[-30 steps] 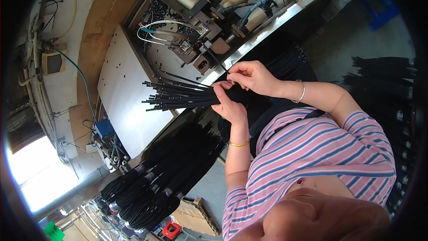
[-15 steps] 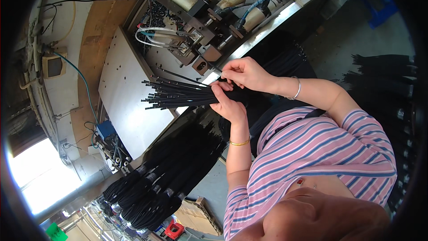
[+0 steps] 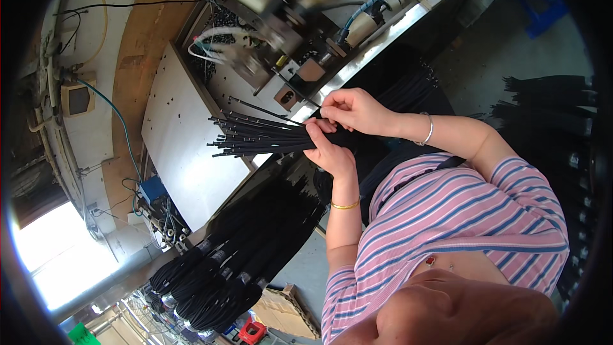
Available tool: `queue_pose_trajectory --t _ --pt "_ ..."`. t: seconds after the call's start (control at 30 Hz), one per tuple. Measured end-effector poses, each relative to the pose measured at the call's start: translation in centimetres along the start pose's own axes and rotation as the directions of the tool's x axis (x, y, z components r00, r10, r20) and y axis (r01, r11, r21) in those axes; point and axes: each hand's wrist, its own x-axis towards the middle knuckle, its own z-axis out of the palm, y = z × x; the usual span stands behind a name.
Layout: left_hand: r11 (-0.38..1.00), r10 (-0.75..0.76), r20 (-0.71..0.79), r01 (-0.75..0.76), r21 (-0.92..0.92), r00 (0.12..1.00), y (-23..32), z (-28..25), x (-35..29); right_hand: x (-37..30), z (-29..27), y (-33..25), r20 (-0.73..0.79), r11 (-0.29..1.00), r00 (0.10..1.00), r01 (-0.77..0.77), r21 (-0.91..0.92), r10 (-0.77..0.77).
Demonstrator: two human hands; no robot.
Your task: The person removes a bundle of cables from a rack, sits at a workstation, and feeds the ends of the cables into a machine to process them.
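A thick bundle of thin black cords [image 3: 262, 137] lies in my left hand [image 3: 329, 150], its fingers closed around it and the thumb on top. The cord ends fan out to the left past the hand, several with pale tips. One or two cords stand apart above the rest. My right hand [image 3: 359, 112], just above and to the right, pinches a single black cord [image 3: 308, 97] between thumb and fingers. This cord runs up and left to the metal block at the front of a small machine [image 3: 287, 38]. Part of the machine's head is smeared by motion.
The machine sits on a white-topped bench [image 3: 185, 160] strewn with small black bits. Below hang large bundles of black cords [image 3: 236, 262]. A cardboard box [image 3: 287, 312] and red object [image 3: 252, 331] stand at the lower edge. More cords [image 3: 543, 105] lie at right.
The machine's upper parts have shifted and blurred, exposing more of the front block and the single cord. Both hands and the bundle have moved very slightly right, grips unchanged.
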Motion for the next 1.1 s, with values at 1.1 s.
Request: queue_pose_trajectory --t 1.1 --pt "0.987 0.021 0.044 -0.027 0.158 0.999 -2.0 0.5 -2.5 0.6 0.4 -1.0 -0.036 0.993 0.997 -0.071 0.096 0.075"
